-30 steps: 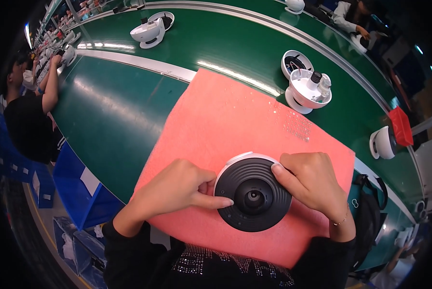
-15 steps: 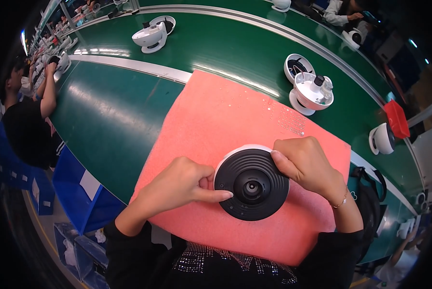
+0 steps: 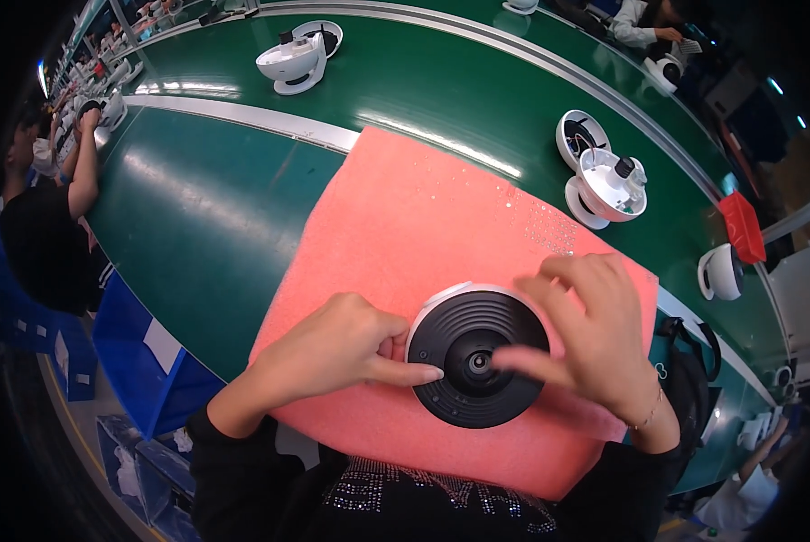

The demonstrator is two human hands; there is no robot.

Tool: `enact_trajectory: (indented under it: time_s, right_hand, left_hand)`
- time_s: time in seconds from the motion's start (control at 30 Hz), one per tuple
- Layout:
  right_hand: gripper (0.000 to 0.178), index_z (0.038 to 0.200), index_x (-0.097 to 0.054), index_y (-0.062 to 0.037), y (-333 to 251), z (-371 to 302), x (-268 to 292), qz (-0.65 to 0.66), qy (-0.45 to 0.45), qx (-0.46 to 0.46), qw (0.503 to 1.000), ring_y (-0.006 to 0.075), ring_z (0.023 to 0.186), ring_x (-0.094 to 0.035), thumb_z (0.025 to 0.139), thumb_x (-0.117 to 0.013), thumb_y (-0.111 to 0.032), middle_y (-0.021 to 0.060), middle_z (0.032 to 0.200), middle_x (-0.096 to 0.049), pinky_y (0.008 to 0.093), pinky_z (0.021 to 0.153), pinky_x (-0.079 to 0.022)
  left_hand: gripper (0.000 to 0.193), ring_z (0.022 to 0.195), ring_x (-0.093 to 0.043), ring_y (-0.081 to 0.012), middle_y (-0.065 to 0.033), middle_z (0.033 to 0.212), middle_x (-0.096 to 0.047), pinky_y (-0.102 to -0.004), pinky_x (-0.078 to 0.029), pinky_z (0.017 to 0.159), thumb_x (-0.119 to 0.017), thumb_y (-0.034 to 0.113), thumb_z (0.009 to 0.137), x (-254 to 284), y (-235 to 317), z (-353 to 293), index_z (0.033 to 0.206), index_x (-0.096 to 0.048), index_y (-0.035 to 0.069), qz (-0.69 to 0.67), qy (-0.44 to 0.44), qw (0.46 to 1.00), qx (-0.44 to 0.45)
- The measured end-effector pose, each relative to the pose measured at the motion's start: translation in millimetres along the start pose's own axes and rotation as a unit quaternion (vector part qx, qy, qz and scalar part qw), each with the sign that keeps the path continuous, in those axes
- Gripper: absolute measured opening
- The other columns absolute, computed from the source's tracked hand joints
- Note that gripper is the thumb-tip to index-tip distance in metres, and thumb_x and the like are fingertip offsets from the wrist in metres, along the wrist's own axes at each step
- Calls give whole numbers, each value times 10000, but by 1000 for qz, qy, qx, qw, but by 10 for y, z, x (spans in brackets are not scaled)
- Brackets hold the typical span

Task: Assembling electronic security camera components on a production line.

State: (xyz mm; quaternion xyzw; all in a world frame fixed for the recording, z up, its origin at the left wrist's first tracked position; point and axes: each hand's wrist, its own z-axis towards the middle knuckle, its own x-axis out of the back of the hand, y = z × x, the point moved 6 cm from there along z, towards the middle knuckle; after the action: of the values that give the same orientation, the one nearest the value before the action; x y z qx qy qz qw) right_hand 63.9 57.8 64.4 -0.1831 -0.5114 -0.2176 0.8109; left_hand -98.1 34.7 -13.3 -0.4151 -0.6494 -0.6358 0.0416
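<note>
Round black disc (image 3: 477, 355) with a white rim sits flat on the pink foam mat (image 3: 405, 226), near the mat's front edge, right in front of the person. Left hand (image 3: 333, 352): forefinger stretched onto the disc's left edge, thumb against the rim, other fingers curled. Right hand (image 3: 595, 339): fingers spread, forefinger reaching over the ribbed face toward the centre hub; nothing clamped. Looks like rigid moulded plastic, light, ribs give some grip; the centre part is probably delicate, so best held by the outer rim. Foam underneath should stop sliding. Similar white units (image 3: 604, 181) stand on the green belt (image 3: 242, 208) well apart.
</note>
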Motion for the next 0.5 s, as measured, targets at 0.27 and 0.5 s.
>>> enact_trajectory:
  time_s: [0.27, 0.5]
  right_hand:
    - [346, 1089, -581, -42, -383, -103, -66, 219, -192, 121, 949, 268, 1088, -456, 752, -571, -122, 118, 1127, -514, 403, 890, -355]
    - [519, 1199, -441, -22, 335, -322, -346, 295, -57, -223, 927, 335, 974, -536, 790, -595, -302, 187, 1056, -534, 386, 848, -415]
  left_hand:
    - [452, 470, -549, -266, -140, 502, -524, -323, -439, 505, -668, 412, 717, -15, 51, 38, 599, -563, -12, 32, -10, 999, -4]
    - [395, 566, -598, -262, -152, 595, -592, -319, -472, 588, -647, 381, 748, -82, -48, 157, 742, -635, -13, 124, -62, 989, 56]
